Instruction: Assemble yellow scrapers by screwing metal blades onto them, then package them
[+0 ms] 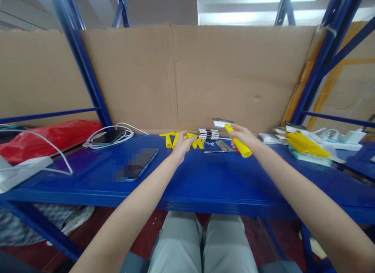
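My right hand [244, 137] is wrapped round the yellow handle [242, 147] of a scraper, raised a little above the table. Its wide silver and black head [222, 122] points up and to the left. At the back of the table my left hand [181, 146] has its fingers drawn together at a row of yellow plastic handles [168, 140], with the fingertips at one of them. Just right of that row lie a stack of black-and-white scraper heads [208, 133], small screws [209, 143], flat metal strips [224, 146] and a thin metal rod [218, 151].
A phone [140, 165] lies on the blue table [205, 183] left of my arm. Coiled white cable [125, 137] and a red bag [55, 138] are farther left. Yellow scrapers [307, 144] and a power strip [341, 145] sit right. Cardboard [234, 69] stands behind.
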`<action>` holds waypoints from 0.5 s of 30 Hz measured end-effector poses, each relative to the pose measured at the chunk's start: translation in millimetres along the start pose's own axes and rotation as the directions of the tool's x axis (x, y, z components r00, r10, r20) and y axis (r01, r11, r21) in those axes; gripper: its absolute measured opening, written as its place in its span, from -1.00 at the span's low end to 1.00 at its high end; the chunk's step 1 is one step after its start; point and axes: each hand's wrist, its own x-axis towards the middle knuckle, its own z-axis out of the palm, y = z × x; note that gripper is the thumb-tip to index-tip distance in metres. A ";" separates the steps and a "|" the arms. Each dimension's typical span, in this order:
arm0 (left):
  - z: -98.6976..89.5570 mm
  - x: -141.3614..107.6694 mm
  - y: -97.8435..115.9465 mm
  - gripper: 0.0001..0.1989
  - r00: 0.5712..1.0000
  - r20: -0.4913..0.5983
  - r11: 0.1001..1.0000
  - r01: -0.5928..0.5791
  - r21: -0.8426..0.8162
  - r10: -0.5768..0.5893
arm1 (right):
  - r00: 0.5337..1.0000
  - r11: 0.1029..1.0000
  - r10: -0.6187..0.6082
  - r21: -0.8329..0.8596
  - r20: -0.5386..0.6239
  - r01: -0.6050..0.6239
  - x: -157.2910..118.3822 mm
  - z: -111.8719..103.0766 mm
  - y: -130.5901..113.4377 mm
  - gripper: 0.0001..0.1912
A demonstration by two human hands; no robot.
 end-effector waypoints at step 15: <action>2.5 -7.7 6.4 -0.51 1.000 0.008 1.000 0.014 -0.013 -0.014 | 0.941 0.819 0.293 -0.462 -0.172 -0.339 27.5 -123.2 68.3 -0.62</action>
